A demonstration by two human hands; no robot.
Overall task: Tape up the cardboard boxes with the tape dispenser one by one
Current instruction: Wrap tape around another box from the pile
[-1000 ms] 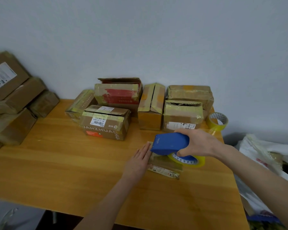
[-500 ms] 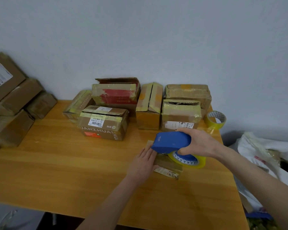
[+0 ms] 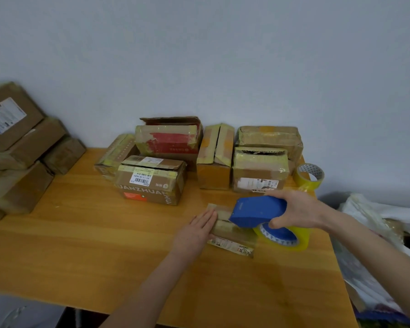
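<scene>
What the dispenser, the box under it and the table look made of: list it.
Dispenser: blue plastic by its look, with a smooth matt shell.
Box: brown cardboard, dull, with flaps meeting at a seam.
Table: wood or wood-look laminate, with orange grain lines under a slight sheen.

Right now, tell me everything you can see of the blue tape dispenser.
The tape dispenser has a blue, plastic-looking shell over a roll of yellowish clear tape on a blue hub. The right hand grips its rear. Its nose points left and down, apparently meeting the top of a small flat cardboard box, which the left hand presses with straight fingers.
</scene>
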